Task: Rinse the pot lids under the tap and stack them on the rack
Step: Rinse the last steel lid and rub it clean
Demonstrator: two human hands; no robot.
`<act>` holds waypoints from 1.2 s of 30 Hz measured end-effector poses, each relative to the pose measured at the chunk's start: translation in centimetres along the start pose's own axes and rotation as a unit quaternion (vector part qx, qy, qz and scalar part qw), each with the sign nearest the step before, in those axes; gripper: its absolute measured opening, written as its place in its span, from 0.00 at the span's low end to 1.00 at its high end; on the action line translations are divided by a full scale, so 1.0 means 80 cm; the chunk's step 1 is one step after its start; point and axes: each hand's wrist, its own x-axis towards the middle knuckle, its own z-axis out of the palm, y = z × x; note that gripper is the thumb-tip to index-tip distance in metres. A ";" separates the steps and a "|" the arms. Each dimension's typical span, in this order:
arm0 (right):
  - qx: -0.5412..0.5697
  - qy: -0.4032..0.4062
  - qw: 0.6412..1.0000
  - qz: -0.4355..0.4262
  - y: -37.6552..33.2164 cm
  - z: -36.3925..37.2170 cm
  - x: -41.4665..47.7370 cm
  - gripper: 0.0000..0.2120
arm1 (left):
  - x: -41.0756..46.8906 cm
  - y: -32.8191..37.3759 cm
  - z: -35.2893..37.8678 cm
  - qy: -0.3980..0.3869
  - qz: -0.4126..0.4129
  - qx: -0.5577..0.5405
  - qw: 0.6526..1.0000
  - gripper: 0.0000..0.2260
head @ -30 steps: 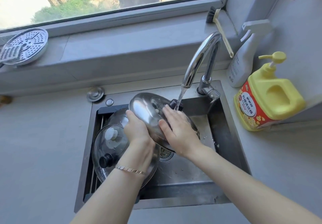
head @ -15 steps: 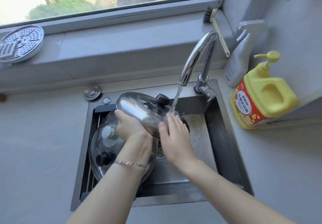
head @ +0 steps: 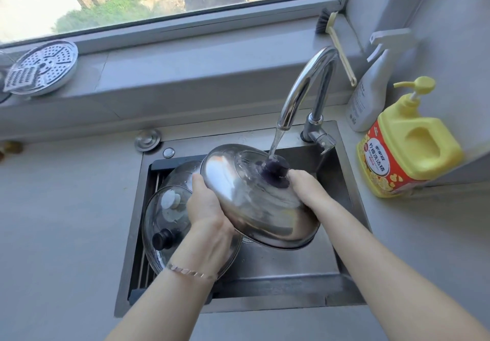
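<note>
The steel lid [head: 254,208] is polished metal, mirror-glossy and wet. The glass lid [head: 164,224] is clear glass with a metal rim; its black knob [head: 161,238] has a smooth, glossy finish. The tap [head: 305,86] is chromed metal and highly reflective. The sink [head: 278,269] is dull satin steel. The surface [head: 66,208] is smooth, matt grey. The soap bottle [head: 408,152] is glossy yellow plastic, and the spray bottle [head: 368,94] is white matt plastic. The steamer plate [head: 45,67] is perforated bright metal.

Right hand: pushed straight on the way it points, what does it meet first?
The black knob on the steel lid, directly ahead of the right hand under the tap stream. They may already touch; depth is unclear.
</note>
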 end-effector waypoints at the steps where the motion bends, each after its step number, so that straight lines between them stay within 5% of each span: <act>1: 0.001 0.010 1.000 0.004 0.002 0.001 -0.002 0.19 | 0.004 0.002 0.001 -0.004 -0.001 0.005 1.000 0.14; 7: 0.078 0.080 0.994 -0.011 0.026 -0.004 -0.027 0.26 | 0.007 -0.008 -0.005 -0.071 0.001 0.029 0.997 0.17; 14: 0.132 0.124 0.982 -0.045 0.007 -0.034 -0.019 0.22 | 0.010 0.005 -0.027 -0.241 -0.034 0.108 0.964 0.26; 20: -0.110 -0.002 0.972 -0.209 -0.087 -0.017 -0.028 0.20 | 0.004 -0.014 -0.026 -0.207 0.068 0.245 0.945 0.21; 26: -0.225 0.066 0.881 -0.411 -0.089 0.044 -0.075 0.33 | 0.018 -0.009 -0.023 -0.150 0.087 0.180 0.968 0.19; 28: -0.262 0.053 0.875 -0.404 -0.086 0.034 -0.073 0.32 | 0.020 -0.006 -0.026 -0.148 0.088 0.170 0.970 0.19; 32: -0.204 0.062 0.955 -0.204 -0.070 -0.017 -0.049 0.24 | 0.023 0.006 -0.035 -0.157 0.067 0.146 0.974 0.24; 36: -0.104 0.042 0.962 -0.248 -0.044 -0.019 -0.055 0.15 | 0.024 0.025 -0.029 -0.123 0.121 0.129 0.977 0.21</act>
